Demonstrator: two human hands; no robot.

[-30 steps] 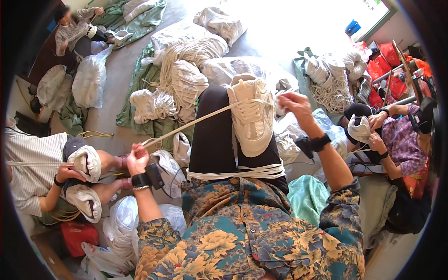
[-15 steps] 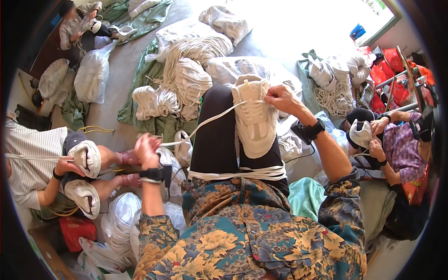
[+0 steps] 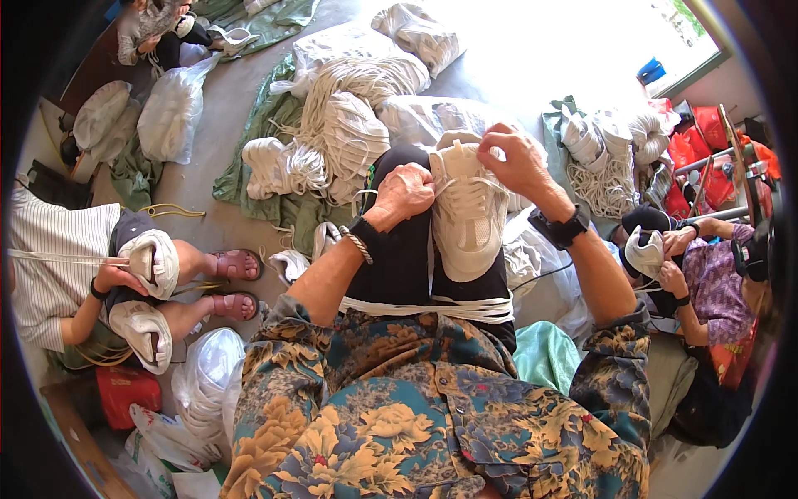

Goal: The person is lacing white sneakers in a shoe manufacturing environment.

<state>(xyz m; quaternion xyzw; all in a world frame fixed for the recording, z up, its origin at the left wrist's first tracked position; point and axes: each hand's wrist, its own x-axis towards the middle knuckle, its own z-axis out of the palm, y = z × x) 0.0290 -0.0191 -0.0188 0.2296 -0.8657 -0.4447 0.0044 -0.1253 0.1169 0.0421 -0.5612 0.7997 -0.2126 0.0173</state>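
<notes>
lace ends: hidden inside left hand (image 3: 405, 193) | white shoe (image 3: 467, 218) toe: covered by right hand (image 3: 517, 162)

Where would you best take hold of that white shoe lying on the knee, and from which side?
Probably at the heel end of the white shoe, coming from the wearer's side. It lies sole down along the black-clad knee, heel nearest the body and bare, while the left hand and right hand crowd the laces at the far end.
</notes>
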